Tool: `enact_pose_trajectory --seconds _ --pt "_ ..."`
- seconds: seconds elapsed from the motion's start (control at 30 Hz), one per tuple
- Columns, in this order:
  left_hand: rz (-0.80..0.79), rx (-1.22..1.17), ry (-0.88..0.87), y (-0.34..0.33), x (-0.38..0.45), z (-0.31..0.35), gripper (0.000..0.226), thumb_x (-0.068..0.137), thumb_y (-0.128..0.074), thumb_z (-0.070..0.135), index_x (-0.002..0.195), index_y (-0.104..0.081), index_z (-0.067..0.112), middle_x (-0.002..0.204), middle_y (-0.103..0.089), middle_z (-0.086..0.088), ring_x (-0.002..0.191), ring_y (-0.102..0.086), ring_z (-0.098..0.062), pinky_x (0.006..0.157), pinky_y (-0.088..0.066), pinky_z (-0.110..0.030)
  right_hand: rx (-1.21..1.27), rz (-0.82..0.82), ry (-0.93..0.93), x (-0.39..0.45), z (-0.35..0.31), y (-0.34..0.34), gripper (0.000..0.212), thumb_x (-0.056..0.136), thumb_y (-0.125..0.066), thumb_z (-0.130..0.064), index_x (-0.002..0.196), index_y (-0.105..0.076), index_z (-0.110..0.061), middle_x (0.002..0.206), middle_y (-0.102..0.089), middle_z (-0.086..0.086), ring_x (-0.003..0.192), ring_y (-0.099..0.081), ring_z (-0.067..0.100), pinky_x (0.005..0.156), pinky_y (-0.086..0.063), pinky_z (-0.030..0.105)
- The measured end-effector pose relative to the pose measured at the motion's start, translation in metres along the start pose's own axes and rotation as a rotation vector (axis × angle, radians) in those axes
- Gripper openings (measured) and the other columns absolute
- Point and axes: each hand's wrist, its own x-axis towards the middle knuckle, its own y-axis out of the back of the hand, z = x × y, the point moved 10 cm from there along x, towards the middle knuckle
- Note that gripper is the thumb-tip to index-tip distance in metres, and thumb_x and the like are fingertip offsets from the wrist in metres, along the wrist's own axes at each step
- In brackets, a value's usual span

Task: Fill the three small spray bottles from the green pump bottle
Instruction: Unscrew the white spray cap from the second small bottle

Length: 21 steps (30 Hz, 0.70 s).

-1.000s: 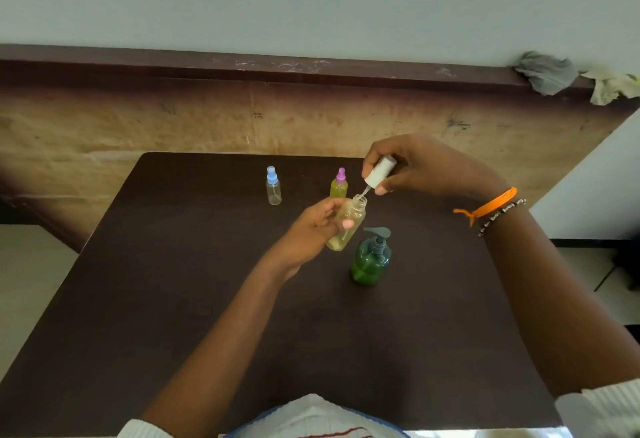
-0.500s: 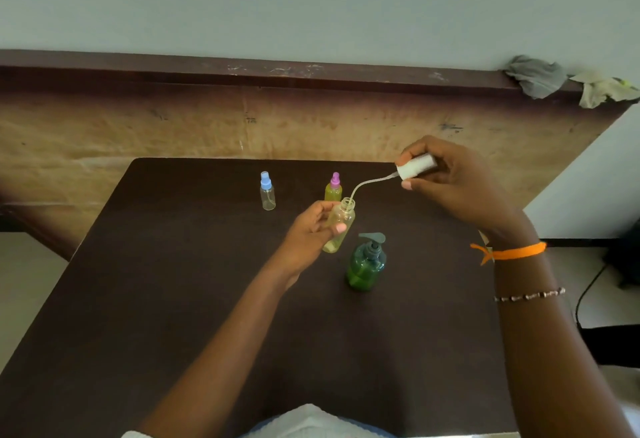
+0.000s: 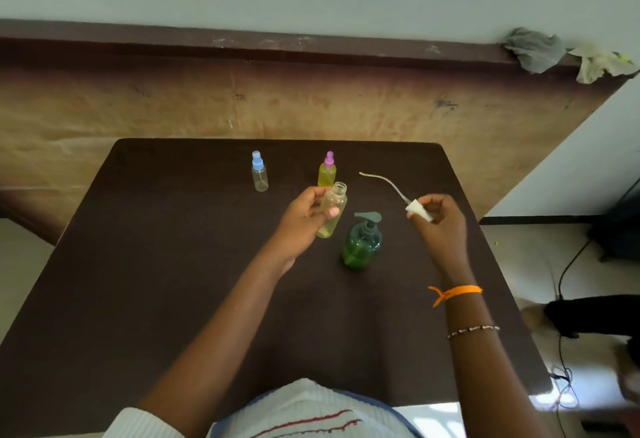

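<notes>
My left hand [image 3: 304,219] grips an uncapped small clear bottle [image 3: 333,207] with a little yellowish liquid at its bottom, tilted above the dark table [image 3: 173,282]. My right hand [image 3: 440,223] pinches that bottle's white spray cap [image 3: 417,211], whose thin dip tube [image 3: 381,183] sticks out to the upper left, low over the table. The green pump bottle [image 3: 362,245] stands between my two hands. Behind stand a blue-capped clear spray bottle [image 3: 259,173] and a pink-capped bottle [image 3: 327,171] full of yellow-green liquid.
A brown panelled wall with a dark ledge runs behind the table; grey and pale cloths [image 3: 533,50] lie on the ledge at the right. A black cable [image 3: 564,299] trails over the floor to the right of the table.
My right hand has pulled the spray cap and its tube fully out of the bottle and carried it down to the right. My left hand keeps holding the bottle.
</notes>
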Motion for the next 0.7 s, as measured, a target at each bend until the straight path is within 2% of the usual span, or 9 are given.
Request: enact_pose_trajectory --seconds 0.1,0.2,0.3,0.43,0.6,0.7 --pt "0.016 0.001 0.002 -0.002 -0.001 -0.007 0.028 0.09 -0.057 0.01 0.117 -0.052 0.018 0.114 -0.059 0.005 0.104 -0.055 -0.003 0.081 -0.043 -0.015 -0.047 0.137 -0.24 -0.02 0.055 -0.01 0.02 0.082 -0.075 -0.008 0.095 -0.061 -0.01 0.087 -0.061 0.003 0.087 -0.06 0.019 0.067 -0.04 0.021" --pt "0.027 0.0 0.021 -0.003 0.0 -0.016 0.028 0.091 -0.056 0.009 0.117 -0.051 0.018 0.114 -0.059 0.005 0.106 -0.055 -0.007 0.08 -0.043 -0.016 -0.126 0.104 -0.378 -0.036 0.094 -0.028 0.02 0.084 -0.074 -0.014 0.1 -0.064 -0.005 0.094 -0.065 0.007 0.089 -0.058 0.018 0.073 -0.037 0.021" --pt "0.033 0.002 0.036 -0.002 0.001 -0.022 0.028 0.09 -0.056 0.009 0.116 -0.05 0.019 0.116 -0.059 0.003 0.111 -0.054 -0.011 0.081 -0.044 -0.019 -0.168 0.056 -0.425 -0.045 0.115 -0.04 0.017 0.085 -0.073 -0.018 0.092 -0.059 -0.012 0.098 -0.07 0.01 0.093 -0.064 0.026 0.081 -0.046 0.031" --pt "0.036 0.007 0.043 -0.001 0.002 -0.026 0.029 0.09 -0.057 0.009 0.117 -0.051 0.018 0.118 -0.059 0.002 0.113 -0.054 -0.012 0.085 -0.045 -0.022 -0.206 0.0 -0.414 -0.051 0.12 -0.051 0.02 0.083 -0.075 -0.012 0.089 -0.056 -0.014 0.095 -0.07 0.01 0.087 -0.063 0.022 0.076 -0.044 0.027" --pt "0.033 0.019 0.063 0.0 0.003 -0.031 0.03 0.089 -0.059 0.012 0.117 -0.052 0.021 0.122 -0.059 -0.001 0.115 -0.055 -0.015 0.089 -0.046 -0.029 -0.241 -0.058 -0.417 -0.056 0.129 -0.06 0.023 0.08 -0.077 -0.01 0.086 -0.055 -0.017 0.092 -0.07 0.006 0.085 -0.068 0.026 0.078 -0.052 0.032" --pt "0.026 0.03 0.08 -0.002 0.002 -0.036 0.029 0.089 -0.059 0.012 0.115 -0.052 0.023 0.122 -0.059 -0.001 0.115 -0.055 -0.016 0.091 -0.047 -0.032 -0.217 -0.058 -0.423 -0.055 0.131 -0.058 0.018 0.084 -0.075 -0.01 0.093 -0.06 -0.01 0.09 -0.065 0.003 0.075 -0.06 0.014 0.064 -0.042 0.011"
